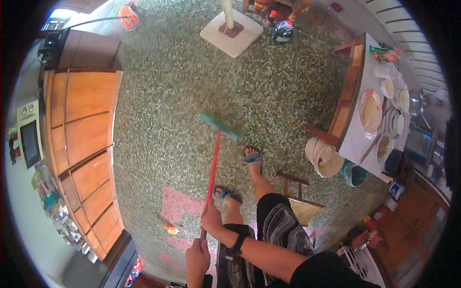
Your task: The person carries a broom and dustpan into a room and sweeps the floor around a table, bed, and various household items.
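A broom with a red handle (214, 165) slants away from me across the speckled floor. Its green head (221, 127) is blurred and lies on the floor ahead of my feet. My right hand (212, 218), with a dark watch on the wrist, is wrapped round the handle partway down. Nearer to me, my left hand (197, 258) is closed round the upper end of the same handle. My sandalled feet (252, 156) stand just right of the broom.
Wooden cabinets (91, 139) line the left. A table (357, 137) with dishes stands at right, a cream bucket (322, 157) by its leg. Close on my right is a small chair (305, 211). A white stand base (231, 33) and dark bottle (282, 32) are ahead.
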Action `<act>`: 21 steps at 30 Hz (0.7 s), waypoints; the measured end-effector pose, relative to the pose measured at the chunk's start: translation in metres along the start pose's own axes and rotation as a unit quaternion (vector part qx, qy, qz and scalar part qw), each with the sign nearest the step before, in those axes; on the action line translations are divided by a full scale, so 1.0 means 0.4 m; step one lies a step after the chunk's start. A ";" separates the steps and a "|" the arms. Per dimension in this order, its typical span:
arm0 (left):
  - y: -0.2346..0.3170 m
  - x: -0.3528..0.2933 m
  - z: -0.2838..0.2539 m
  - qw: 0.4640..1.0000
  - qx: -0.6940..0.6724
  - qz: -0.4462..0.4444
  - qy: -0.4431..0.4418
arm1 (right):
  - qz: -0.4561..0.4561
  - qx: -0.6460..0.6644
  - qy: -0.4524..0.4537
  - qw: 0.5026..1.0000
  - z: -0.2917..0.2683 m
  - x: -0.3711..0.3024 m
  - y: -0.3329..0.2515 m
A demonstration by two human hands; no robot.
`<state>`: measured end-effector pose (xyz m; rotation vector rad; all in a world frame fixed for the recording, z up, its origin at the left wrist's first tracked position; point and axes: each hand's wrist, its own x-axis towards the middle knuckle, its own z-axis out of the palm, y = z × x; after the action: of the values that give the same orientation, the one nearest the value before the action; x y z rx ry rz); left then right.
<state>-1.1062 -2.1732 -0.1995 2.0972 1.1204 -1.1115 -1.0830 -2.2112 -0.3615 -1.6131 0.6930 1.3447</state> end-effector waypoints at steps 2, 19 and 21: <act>0.031 0.023 0.028 0.999 -0.024 0.039 0.015 | -0.037 -0.049 0.041 0.997 -0.060 0.038 -0.037; -0.368 0.156 0.236 0.992 -0.116 -0.018 0.048 | -0.175 -0.173 0.185 0.951 0.262 0.157 0.217; -0.506 0.082 0.216 0.991 -0.097 -0.088 0.023 | -0.086 -0.244 0.058 0.964 0.378 0.070 0.288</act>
<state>-1.3033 -2.1157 -0.2850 1.9116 1.3981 -0.9930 -1.2431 -2.1242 -0.4218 -2.1035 0.2847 1.3664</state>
